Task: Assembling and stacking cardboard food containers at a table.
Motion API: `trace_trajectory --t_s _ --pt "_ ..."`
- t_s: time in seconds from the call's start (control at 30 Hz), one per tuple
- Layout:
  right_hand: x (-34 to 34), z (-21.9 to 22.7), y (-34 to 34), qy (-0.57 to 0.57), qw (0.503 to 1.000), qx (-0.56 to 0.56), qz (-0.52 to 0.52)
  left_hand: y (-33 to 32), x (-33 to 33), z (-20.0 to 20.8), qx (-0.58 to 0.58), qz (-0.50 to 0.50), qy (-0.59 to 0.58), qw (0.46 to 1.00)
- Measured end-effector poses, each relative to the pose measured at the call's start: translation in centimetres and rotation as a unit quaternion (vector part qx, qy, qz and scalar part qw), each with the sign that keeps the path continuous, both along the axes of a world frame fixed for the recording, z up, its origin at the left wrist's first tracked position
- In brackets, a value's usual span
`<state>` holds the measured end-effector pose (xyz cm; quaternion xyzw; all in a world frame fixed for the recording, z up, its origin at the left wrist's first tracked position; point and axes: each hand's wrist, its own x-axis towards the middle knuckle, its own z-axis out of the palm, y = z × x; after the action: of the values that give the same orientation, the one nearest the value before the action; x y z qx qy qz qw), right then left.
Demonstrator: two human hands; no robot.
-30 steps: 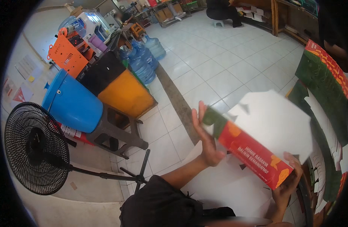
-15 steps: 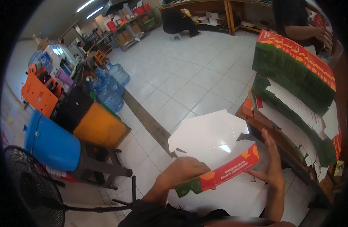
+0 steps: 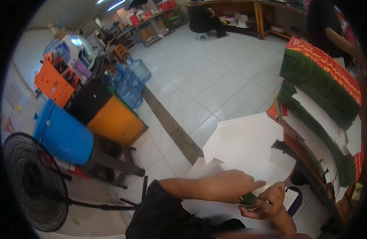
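Observation:
A food carton (image 3: pixel 247 137) of white cardboard, with its large lid panel raised, lies across my lap. My left hand (image 3: pixel 235 185) reaches over its near side from the left, index finger stretched toward the right corner and the other fingers bent against the board. At that corner, my right hand (image 3: pixel 269 203) curls its fingers round the near wall, thumb underneath. A bit of green printed outside shows between the hands. The fingertips of my left hand are partly hidden.
Stacked flat green-and-red cartons (image 3: pixel 319 75) stand on a wooden table at right, a person beside them. A black fan (image 3: pixel 32 183), blue bin (image 3: pixel 66 133) on a dark stool, yellow-black container (image 3: pixel 115 119) and water jugs (image 3: pixel 127 85) are at left. Another person sits at the back.
The red-and-green front wall has turned out of sight. My left hand has moved right across the carton, and my right hand has gone from spread to curled at the corner. The view has shifted left.

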<state>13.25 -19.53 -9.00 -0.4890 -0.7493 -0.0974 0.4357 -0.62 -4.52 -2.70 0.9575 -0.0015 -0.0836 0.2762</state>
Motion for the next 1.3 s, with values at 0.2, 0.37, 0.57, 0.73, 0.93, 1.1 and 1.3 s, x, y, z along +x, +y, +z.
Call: trace_trajectory --t_s 0.2,0.37,0.57,0.73,0.93,1.1,1.3 --pt "0.7 0.6 -1.4 0.045 0.988 0.002 -0.149 3.4 -0.5 0.8 -0.037 -0.059 0.000 0.998" --pt "0.7 1.8 -0.5 0.034 0.972 -0.114 -0.202 5.2 0.1 -1.5 -0.205 -0.083 -0.028 0.975" --pt "1.0 1.8 0.1 -0.001 0.972 -0.194 -0.130 4.7 -0.6 -1.4 -0.182 0.015 0.033 0.983" --pt "1.5 -0.4 1.1 0.053 0.974 -0.152 -0.158 3.8 -0.5 0.4 -0.080 0.064 0.079 0.992" --pt "1.6 -2.1 2.4 0.048 0.980 -0.179 -0.067 2.7 0.6 0.8 -0.019 0.100 0.007 0.995" --pt "3.6 -1.3 2.3 0.151 0.983 -0.046 -0.094 2.7 -0.8 -1.7 0.148 0.112 -0.627 0.756" --pt "4.2 -0.5 1.9 0.238 0.970 0.017 0.052 3.4 -0.9 -5.6 -0.112 0.198 -0.440 0.869"
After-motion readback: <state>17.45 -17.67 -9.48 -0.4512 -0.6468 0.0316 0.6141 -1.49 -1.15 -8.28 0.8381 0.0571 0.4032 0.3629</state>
